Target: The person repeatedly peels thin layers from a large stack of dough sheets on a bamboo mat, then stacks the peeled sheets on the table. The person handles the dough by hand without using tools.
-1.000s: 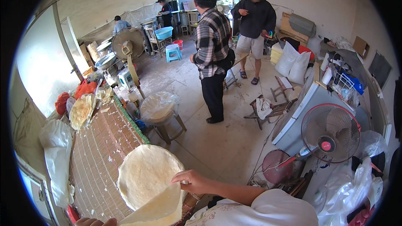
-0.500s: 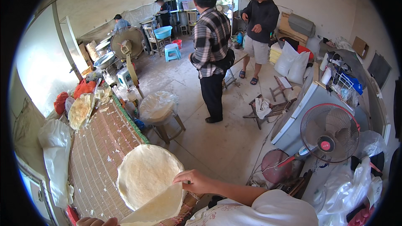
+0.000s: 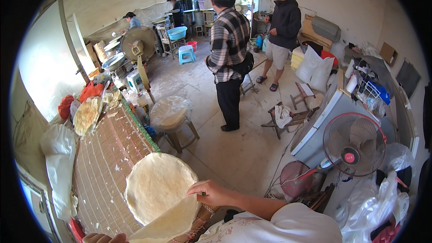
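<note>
A stack of pale, thin round flatbreads [image 3: 159, 184] lies on the woven reed mat [image 3: 101, 162] at the lower left. Along its near edge a single flatbread sheet [image 3: 164, 222] is raised, with a straight fold running between my hands. My right hand [image 3: 209, 192] pinches the sheet's right end between thumb and fingers, at the stack's right side. At the bottom edge of the picture my left hand [image 3: 104, 238] is closed at the sheet's left end; only its knuckles and fingers show, the rest being cut off.
Browned flatbread [image 3: 87, 115] and red bags lie at the mat's far end. Beyond the mat's green edge stands a stool with plastic-covered flatbreads [image 3: 170, 113]. A red fan [image 3: 354, 145] is on the right. A person in a plaid shirt [image 3: 227, 40] and one in a dark jacket [image 3: 285, 24] stand ahead.
My hands keep nearly the same places and hold on the sheet. The person in the dark jacket has lowered and drawn in their hands; a far worker by the wall has raised their head.
</note>
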A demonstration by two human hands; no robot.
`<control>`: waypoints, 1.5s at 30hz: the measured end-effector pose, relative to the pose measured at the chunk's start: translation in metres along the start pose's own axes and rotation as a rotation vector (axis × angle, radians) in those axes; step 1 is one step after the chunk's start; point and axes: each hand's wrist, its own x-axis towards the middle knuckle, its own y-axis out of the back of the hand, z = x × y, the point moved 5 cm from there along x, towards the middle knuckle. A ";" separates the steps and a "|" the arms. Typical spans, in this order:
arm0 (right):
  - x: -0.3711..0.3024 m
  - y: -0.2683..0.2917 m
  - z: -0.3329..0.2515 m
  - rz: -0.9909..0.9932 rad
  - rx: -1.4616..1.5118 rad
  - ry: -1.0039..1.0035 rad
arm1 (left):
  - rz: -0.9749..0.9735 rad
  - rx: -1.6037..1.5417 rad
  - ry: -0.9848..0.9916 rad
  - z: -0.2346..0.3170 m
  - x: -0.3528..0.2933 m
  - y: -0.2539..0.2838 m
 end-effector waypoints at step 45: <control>0.000 -0.007 -0.002 -0.058 -0.030 -0.049 | 0.023 -0.064 0.045 0.001 -0.017 0.003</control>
